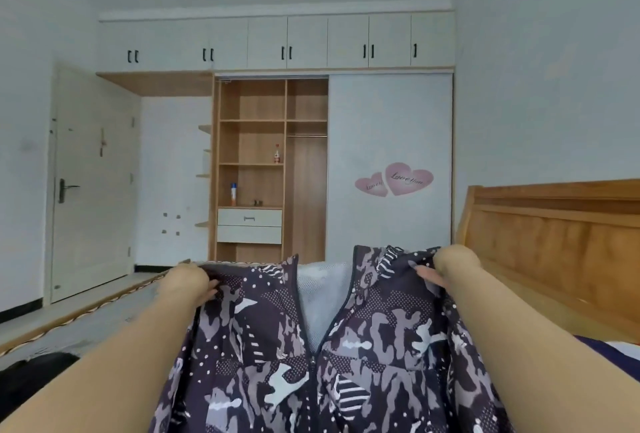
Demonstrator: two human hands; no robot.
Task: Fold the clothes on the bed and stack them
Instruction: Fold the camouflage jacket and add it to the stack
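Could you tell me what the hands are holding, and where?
Both hands, left hand and right hand, grip the patterned zip jacket at its shoulders, one each side.

Both forearms are bare from the lower frame edge to the wrists; no sleeve, watch or band is visible. The left hand (188, 282) and right hand (446, 264) carry no gloves. No rings can be made out.

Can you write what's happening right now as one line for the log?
step: holding jacket up | left hand: grip on left shoulder | right hand: grip on right shoulder | zipper: partly open | fold: not started
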